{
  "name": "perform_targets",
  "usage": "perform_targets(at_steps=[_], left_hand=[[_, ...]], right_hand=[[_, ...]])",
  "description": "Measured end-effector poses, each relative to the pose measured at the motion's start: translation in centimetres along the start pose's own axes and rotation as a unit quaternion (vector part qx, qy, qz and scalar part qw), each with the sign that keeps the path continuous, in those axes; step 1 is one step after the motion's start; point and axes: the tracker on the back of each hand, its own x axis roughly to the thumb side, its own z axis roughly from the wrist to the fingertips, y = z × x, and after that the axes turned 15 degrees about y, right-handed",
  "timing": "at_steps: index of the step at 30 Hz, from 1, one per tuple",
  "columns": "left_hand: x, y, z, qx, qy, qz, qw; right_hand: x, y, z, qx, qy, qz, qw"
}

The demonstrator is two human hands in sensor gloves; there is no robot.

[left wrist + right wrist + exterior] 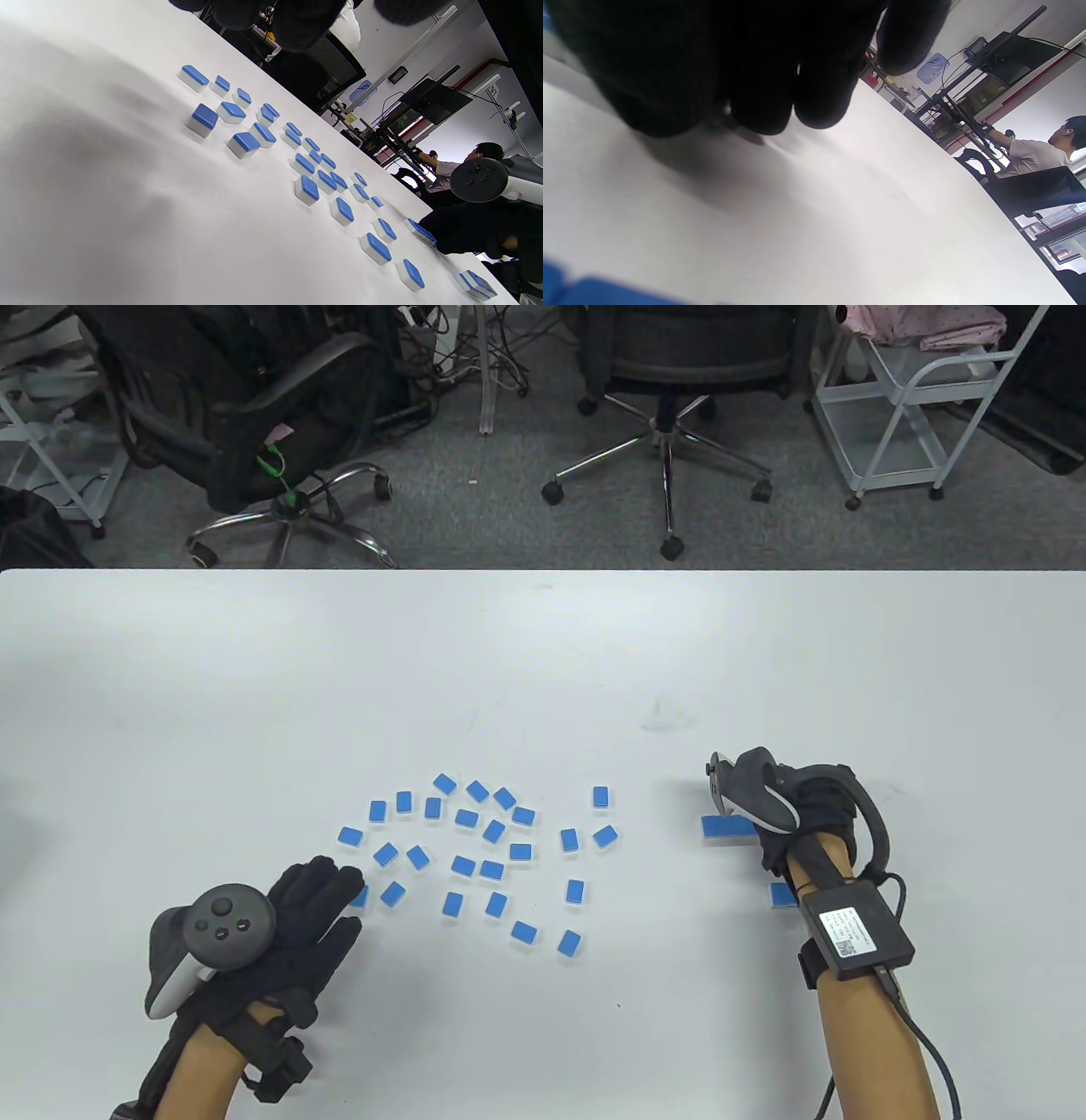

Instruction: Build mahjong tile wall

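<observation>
Several blue-backed mahjong tiles lie scattered face down on the white table; the left wrist view shows them too. My left hand lies flat at the cluster's left edge, fingers straight, partly covering one tile. My right hand sits to the right, at the end of a short tile row. A second short group lies by that wrist. In the right wrist view its fingers curl down to the table, and no tile shows between them.
Two office chairs and a white cart stand beyond the table's far edge. A seated person appears in the background of both wrist views. Bare white tabletop stretches behind the tiles and along the front edge.
</observation>
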Motion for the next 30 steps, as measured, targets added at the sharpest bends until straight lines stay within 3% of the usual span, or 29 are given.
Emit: perform_targets(at_steps=[17, 21, 27, 30], left_hand=[[0.0, -0.1, 0.0, 0.004, 0.001, -0.002, 1.000], [0.0, -0.1, 0.0, 0.004, 0.001, -0.002, 1.000], [0.0, -0.1, 0.0, 0.004, 0.000, -0.002, 1.000], [0.0, 0.0, 0.0, 0.001, -0.002, -0.002, 1.000]], right_hand=[[0.3, 0.1, 0.0, -0.009, 0.010, 0.024, 1.000], [1.1, 1.5, -0.9, -0.047, 0.011, 0.029, 0.998], [6.0, 5.3, -5.1, -0.138, 0.121, 0.068, 0.981], [10.4, 6.9, -8.3, -0.195, 0.214, 0.075, 0.954]])
